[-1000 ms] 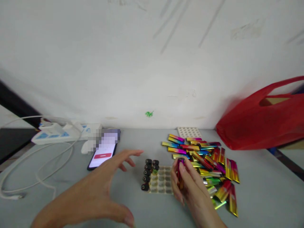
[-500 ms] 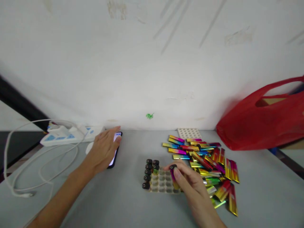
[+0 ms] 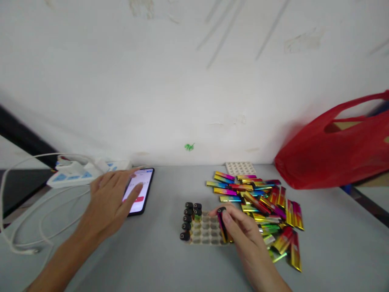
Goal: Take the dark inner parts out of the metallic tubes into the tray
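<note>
My left hand [image 3: 111, 194] is open, palm down, beside a smartphone [image 3: 147, 192] with its screen lit; the fingertips and thumb reach over the phone's left part. My right hand [image 3: 246, 231] pinches a slim shiny pink-and-gold stick with a black cap [image 3: 223, 225] between thumb and fingers, upright at the right side of a pale tray with rows of cells [image 3: 206, 234]. Several black-capped sticks [image 3: 187, 219] stand in the tray's left cells. The lower end of the held stick is partly hidden, so I cannot tell whether it is inside a cell.
A pile of shiny multicoloured sticks [image 3: 258, 194] lies right of the tray. Behind it, a second pale tray [image 3: 240, 168] rests near the wall. A red bag [image 3: 331, 154] stands at the right. White cables [image 3: 45, 221] and a power strip [image 3: 73, 176] occupy the left.
My left hand has moved left and down, uncovering more of the phone, whose screen now shows a red button. My right hand stays at the tray with the same stick.
</note>
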Demonstrator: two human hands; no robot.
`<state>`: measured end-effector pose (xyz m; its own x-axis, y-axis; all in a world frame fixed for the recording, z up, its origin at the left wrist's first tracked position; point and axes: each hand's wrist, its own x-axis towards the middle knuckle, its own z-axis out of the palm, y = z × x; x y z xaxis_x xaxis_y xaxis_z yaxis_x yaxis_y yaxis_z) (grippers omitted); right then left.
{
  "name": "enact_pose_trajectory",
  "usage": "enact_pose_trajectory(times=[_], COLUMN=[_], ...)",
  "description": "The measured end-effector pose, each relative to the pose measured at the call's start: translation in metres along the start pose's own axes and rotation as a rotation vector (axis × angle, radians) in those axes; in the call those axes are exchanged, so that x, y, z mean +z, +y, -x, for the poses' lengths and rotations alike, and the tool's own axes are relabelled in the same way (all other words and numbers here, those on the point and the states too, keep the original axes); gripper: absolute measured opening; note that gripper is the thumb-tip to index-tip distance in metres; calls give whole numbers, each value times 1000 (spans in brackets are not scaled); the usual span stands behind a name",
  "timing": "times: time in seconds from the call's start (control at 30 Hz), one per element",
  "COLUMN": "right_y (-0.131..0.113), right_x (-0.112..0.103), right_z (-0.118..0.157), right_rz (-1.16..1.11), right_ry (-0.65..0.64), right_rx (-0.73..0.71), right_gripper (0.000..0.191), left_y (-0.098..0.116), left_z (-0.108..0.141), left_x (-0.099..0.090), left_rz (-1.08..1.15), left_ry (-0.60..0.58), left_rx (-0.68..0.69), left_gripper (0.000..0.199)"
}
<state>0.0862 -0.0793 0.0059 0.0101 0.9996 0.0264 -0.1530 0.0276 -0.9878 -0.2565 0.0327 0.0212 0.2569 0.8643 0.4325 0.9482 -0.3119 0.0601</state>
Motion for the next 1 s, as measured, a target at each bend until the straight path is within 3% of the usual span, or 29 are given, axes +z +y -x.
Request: enact_pose_trajectory(times=[0.13,0.47,0.77,1.0], right_y=[1,-1,-2,-1], right_x=[-1,0,1,1], right_z=[-1,0,2,4], right_rz=[8,9,25,26], right_ry=[-11,4,14,25], right_rx=[4,27,6,6], right_gripper=[38,39,40,40], left_y=[1,4,5,4], left_z=[8,18,20,41], left_x=[0,4,5,-4], left_rz=[-134,-228,-257,-210], left_ry=[-2,-156,-141,-68], left_rx=[-111,-133,-144,-184], left_gripper=[65,59,64,61])
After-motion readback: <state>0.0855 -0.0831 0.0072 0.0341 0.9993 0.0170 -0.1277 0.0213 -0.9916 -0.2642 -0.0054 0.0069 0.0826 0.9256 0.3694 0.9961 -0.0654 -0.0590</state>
